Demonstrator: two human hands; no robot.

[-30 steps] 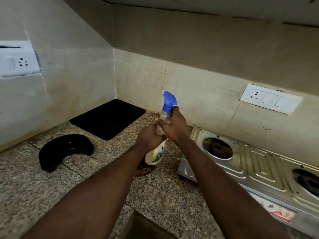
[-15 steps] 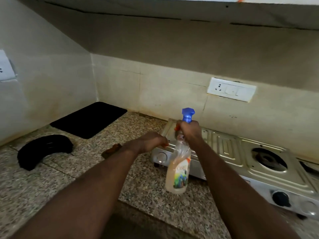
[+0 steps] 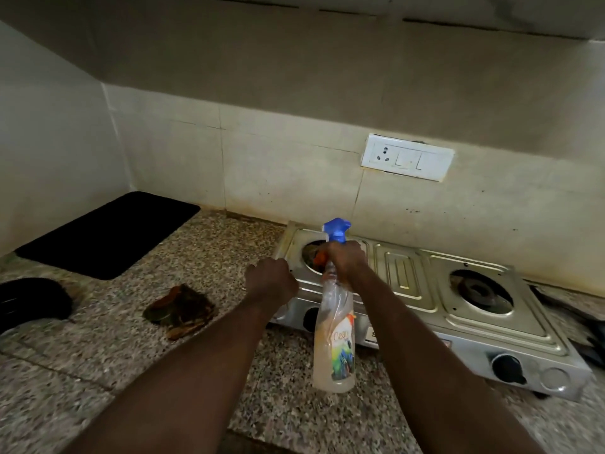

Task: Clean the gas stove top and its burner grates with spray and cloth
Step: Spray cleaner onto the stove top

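spray bottle (image 3: 334, 339) upright (trigger head uppermost), neck gripped by right hand (image 3: 345, 260)

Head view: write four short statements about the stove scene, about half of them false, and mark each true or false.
1. The right hand grips the spray bottle by its neck. True.
2. The cloth lies on the stove. False: it lies on the granite counter, left of the stove.
3. A grate sits on the right burner. False: that burner is bare.
4. The bottle's spray head is blue. True.
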